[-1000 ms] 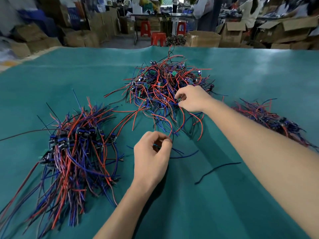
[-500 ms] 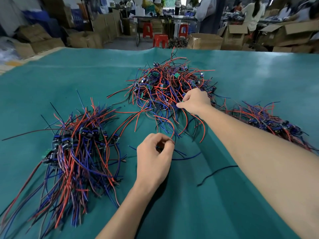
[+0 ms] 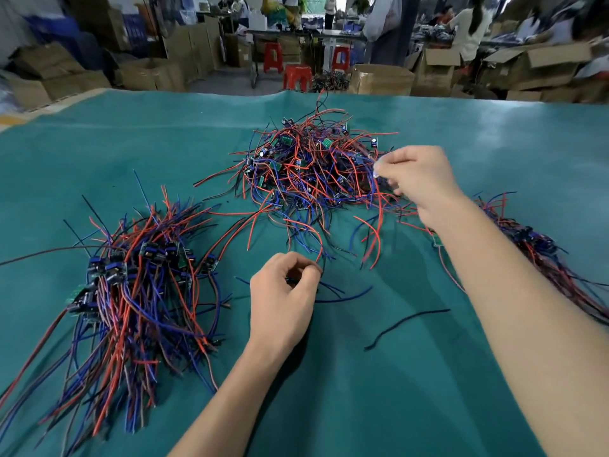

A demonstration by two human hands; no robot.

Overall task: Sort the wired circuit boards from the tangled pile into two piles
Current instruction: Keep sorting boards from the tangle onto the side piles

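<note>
A tangled pile (image 3: 309,166) of small green circuit boards with red, blue and black wires lies at the table's middle far side. A sorted pile (image 3: 131,291) lies at the left, its boards bunched together and wires trailing toward me. A second sorted pile (image 3: 540,249) lies at the right, partly hidden behind my right forearm. My right hand (image 3: 418,183) is at the tangled pile's right edge, pinching a small board; blur hides the detail. My left hand (image 3: 283,298) sits near the table's middle, fingers curled and pinching thin blue and black wires.
A green cloth (image 3: 362,390) covers the table. A loose black wire (image 3: 405,326) lies on it right of my left hand. Beyond the far edge are cardboard boxes (image 3: 379,79), red stools (image 3: 296,75) and people at another table.
My right hand has lifted from the pile's near edge and moved right and upward, pinching a board. My left hand has stayed in place holding its wires.
</note>
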